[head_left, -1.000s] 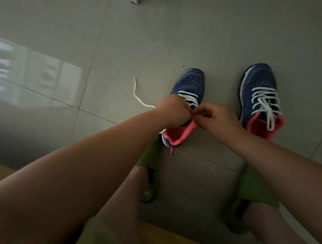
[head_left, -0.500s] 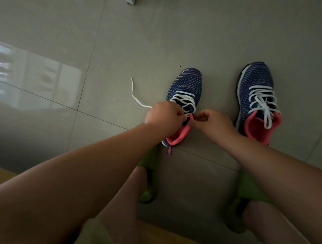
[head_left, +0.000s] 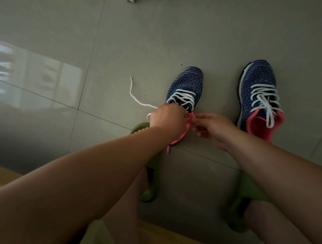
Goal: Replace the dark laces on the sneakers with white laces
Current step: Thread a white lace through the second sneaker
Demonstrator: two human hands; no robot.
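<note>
Two blue knit sneakers with pink lining stand on the tiled floor. The left sneaker (head_left: 187, 83) carries a white lace (head_left: 183, 96) through its lower eyelets, and one loose end (head_left: 134, 96) trails off to the left on the floor. My left hand (head_left: 168, 120) is curled over that sneaker's pink collar, gripping it together with the lace. My right hand (head_left: 211, 128) pinches the lace at the collar's right edge. The right sneaker (head_left: 257, 90) stands apart at the right, fully laced in white.
My feet in green slippers (head_left: 149, 189) rest on the floor just behind the sneakers; the other slipper (head_left: 244, 200) is at the right. A wooden seat edge (head_left: 10, 175) shows at the lower left. A small object (head_left: 131, 1) lies at the top edge.
Both hands have drawn back toward me along the left sneaker, uncovering more of its white lacing. The loose lace end on the floor has stayed roughly where it was.
</note>
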